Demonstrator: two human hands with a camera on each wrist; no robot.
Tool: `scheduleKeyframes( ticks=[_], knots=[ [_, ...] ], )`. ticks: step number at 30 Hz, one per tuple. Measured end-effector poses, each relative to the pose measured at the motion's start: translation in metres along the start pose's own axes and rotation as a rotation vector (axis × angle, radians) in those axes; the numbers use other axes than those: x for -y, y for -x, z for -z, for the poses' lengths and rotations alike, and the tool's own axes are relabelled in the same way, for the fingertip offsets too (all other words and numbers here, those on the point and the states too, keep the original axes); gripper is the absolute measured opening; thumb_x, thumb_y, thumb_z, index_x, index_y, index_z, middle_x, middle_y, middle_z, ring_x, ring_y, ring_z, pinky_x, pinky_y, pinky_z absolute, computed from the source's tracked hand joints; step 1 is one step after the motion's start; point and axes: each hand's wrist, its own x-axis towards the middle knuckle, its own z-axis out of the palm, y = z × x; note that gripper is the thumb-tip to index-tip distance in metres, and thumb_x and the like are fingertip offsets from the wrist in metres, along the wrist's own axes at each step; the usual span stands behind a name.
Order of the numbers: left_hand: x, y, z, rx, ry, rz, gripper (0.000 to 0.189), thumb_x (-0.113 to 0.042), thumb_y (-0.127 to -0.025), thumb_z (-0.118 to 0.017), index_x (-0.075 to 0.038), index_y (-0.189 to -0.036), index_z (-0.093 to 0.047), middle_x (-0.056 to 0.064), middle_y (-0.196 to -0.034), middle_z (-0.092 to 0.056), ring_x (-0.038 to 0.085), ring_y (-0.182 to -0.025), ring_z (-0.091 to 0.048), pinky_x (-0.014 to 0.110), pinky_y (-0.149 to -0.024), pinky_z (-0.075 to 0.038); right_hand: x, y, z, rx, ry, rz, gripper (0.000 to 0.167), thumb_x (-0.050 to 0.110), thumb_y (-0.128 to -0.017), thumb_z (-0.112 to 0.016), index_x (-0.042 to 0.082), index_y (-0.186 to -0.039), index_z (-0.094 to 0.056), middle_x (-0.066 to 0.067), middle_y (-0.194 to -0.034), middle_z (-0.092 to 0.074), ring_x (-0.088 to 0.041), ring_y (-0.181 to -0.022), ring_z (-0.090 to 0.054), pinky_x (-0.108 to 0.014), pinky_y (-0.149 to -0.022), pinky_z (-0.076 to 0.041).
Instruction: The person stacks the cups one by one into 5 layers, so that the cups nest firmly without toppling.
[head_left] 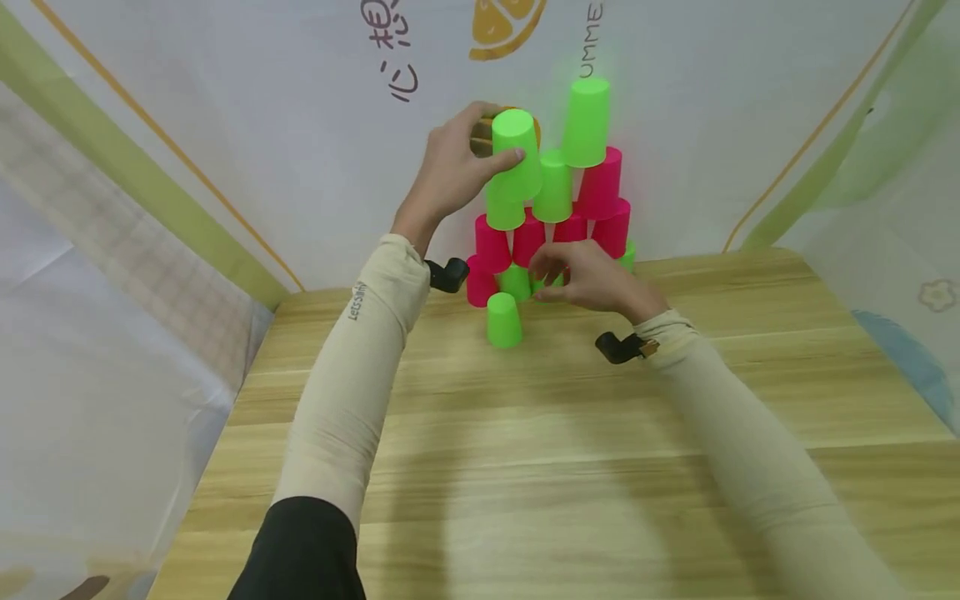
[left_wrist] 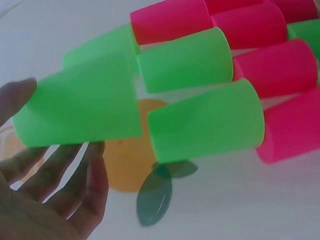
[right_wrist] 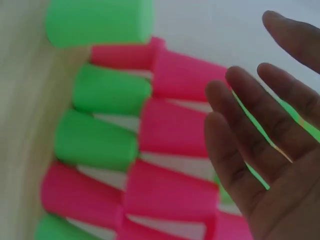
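My left hand (head_left: 453, 167) holds an upside-down green cup (head_left: 516, 154) between thumb and fingers, high at the left side of a cup pyramid. In the left wrist view this held cup (left_wrist: 80, 107) overlaps another green one. The pyramid mixes pink cups (head_left: 492, 243) and green cups (head_left: 553, 190), all mouth down, with a green top cup (head_left: 587, 123) at upper right. My right hand (head_left: 588, 275) hovers before the lower rows, hiding part of them. Its fingers (right_wrist: 260, 120) are loosely bent and hold nothing in the right wrist view.
A single green cup (head_left: 503, 321) stands upside down on the wooden table (head_left: 525, 467), just in front of the pyramid. Close behind the cups hangs a white printed cloth (head_left: 315, 125); more cloth (head_left: 885, 200) flanks the table.
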Motion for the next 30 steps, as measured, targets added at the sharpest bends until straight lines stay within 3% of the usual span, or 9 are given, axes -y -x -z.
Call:
scheduleKeyframes(
  ticks=[7,13,30],
  knots=[
    [-0.005,-0.023,-0.010,-0.082,-0.008,0.038,0.053,-0.031,-0.095,-0.068,-0.019,-0.143,-0.049,0.006,-0.135,-0.063,0.016,-0.118,-0.063,0.026,-0.096,-0.056,-0.004,-0.011,-0.032,0.056,-0.041,-0.031,0.036,0.016,-0.086,-0.079,0.002,-0.117,-0.066,-0.017,-0.112,-0.072,-0.026,-0.099,-0.070,-0.044,-0.092,-0.059],
    [-0.007,-0.034,-0.017,-0.108,-0.025,0.054,0.054,-0.029,-0.097,-0.066,-0.017,-0.146,-0.045,0.007,-0.137,-0.061,0.015,-0.119,-0.061,0.024,-0.095,-0.055,-0.009,-0.017,-0.044,0.037,-0.058,-0.060,0.042,0.016,-0.086,-0.079,-0.001,-0.121,-0.064,-0.018,-0.115,-0.070,-0.029,-0.099,-0.071,-0.044,-0.092,-0.059],
    [-0.002,-0.039,-0.022,-0.073,-0.054,0.126,0.061,-0.025,-0.096,-0.067,-0.016,-0.148,-0.037,0.003,-0.145,-0.056,0.014,-0.128,-0.056,0.022,-0.105,-0.050,-0.008,-0.022,-0.058,-0.006,-0.083,-0.106,0.045,0.017,-0.086,-0.078,0.000,-0.124,-0.063,-0.014,-0.119,-0.069,-0.030,-0.100,-0.071,-0.040,-0.090,-0.060]
  ],
)
